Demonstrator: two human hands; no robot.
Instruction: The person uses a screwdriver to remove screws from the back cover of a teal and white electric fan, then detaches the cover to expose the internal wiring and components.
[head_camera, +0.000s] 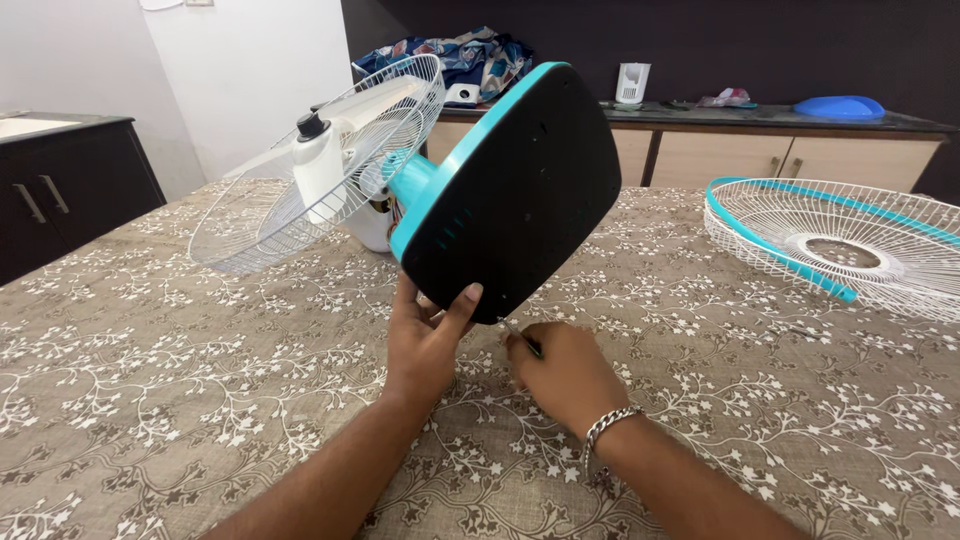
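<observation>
Left hand (425, 340) grips the lower edge of a fan base (510, 190), thumb pressed up against its black underside and the fingers wrapped behind the turquoise rim. That base is tipped up on edge, its flat black bottom facing the camera, so the whole table fan lies over on its side above the table (150, 400). Right hand (560, 375) sits just beside the left one, low near the tablecloth, closed around a thin dark tool (525, 340) whose tip points up at the bottom edge of the base; whether the tip touches the base cannot be told. A silver chain bracelet (608, 425) circles the right wrist.

Beyond the base, a short turquoise neck joins the white motor housing (372, 220), and past that the rear grille (320, 160) of white wire leans to the left with white blades (330, 150) and a black hub cap on it. Well apart to the right, a second grille (850, 240), white wire with a turquoise rim, lies flat on the brown floral tablecloth.

Further back, a dark counter over pale cabinets carries a blue lid-like object (838, 106), a small white appliance (632, 83) and a heap of patterned cloth (470, 55). A dark cabinet (60, 190) stands at far left
</observation>
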